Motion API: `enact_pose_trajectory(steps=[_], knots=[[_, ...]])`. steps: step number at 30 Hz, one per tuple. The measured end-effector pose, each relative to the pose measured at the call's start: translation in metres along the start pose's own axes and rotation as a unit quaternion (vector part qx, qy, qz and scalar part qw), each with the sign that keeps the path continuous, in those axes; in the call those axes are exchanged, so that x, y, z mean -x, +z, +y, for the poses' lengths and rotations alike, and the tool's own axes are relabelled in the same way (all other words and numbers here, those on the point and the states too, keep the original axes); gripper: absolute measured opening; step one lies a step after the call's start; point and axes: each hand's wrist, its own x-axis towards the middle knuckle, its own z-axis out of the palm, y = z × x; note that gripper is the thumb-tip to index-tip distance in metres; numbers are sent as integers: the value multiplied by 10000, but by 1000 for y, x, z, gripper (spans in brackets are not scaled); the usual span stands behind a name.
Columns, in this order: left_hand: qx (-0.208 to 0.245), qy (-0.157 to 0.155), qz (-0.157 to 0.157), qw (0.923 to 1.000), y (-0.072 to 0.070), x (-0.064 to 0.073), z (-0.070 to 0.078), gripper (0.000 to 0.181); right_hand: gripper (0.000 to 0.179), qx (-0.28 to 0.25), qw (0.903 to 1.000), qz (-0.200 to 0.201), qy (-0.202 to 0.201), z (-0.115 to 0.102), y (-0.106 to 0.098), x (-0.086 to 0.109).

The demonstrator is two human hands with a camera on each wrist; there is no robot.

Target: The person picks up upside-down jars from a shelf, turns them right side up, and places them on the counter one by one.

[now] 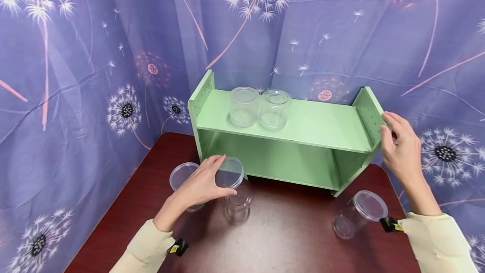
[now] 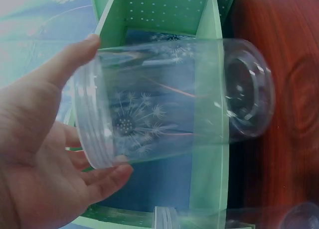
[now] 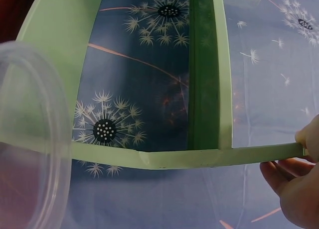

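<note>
My left hand (image 1: 202, 182) grips a clear plastic jar (image 1: 238, 207) around its lid, thumb on one side and fingers on the other. The left wrist view shows this jar (image 2: 159, 99) whole, see-through, with a ridged lid rim. Close beside it stands a second clear jar (image 1: 183, 175), partly behind the hand. My right hand (image 1: 402, 146) holds the top of the right side panel (image 1: 369, 113) of a green two-tier shelf (image 1: 322, 121); in the right wrist view, thumb and fingers (image 3: 281, 176) pinch the panel's end.
Two clear jars (image 1: 244, 106) stand upside down on the shelf's upper board, toward its left. Another lidded jar (image 1: 358, 214) is on the dark red table (image 1: 280, 239) near the right forearm. A purple dandelion-print cloth (image 1: 341, 33) hangs behind the shelf and along the left.
</note>
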Motion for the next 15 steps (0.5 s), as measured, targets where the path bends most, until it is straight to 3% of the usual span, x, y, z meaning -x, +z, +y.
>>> enact_pose_trajectory(steps=[8,15], knots=[[-269,-59,-335,9991,8,-2,-7,114,34,-31,10000,-17,47,-1,1,0],[-454,84,-383,9982,16,-1,-10,114,34,-42,10000,-5,36,1,0,1]])
